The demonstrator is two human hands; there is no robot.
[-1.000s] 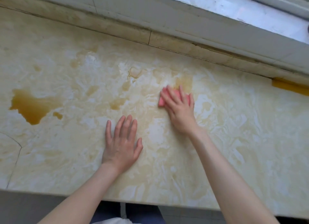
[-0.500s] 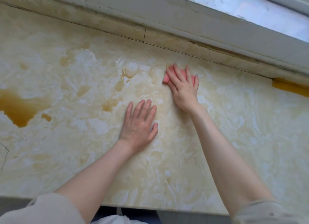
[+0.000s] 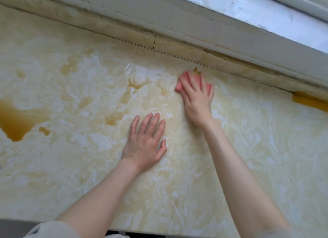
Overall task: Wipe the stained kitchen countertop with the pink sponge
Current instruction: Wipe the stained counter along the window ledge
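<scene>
The pink sponge (image 3: 184, 78) lies flat on the cream marble countertop (image 3: 266, 149), close to the back ledge. My right hand (image 3: 197, 95) presses down on it with straight, spread fingers, covering most of it. My left hand (image 3: 146, 143) rests flat on the counter, palm down, a little nearer and to the left of the sponge. A large amber puddle (image 3: 16, 122) sits at the far left. Smaller amber patches (image 3: 113, 119) and thin smears (image 3: 134, 86) lie between the puddle and the sponge.
A low stone ledge (image 3: 124, 33) runs along the back of the counter, with a pale window sill (image 3: 248, 12) above it. A yellow strip (image 3: 308, 102) lies at the right by the ledge. The counter's front edge (image 3: 17, 218) runs along the bottom.
My right hand has pushed the sponge away from me, from the middle of the counter up to the back ledge. My left hand stayed flat while the view shifted.
</scene>
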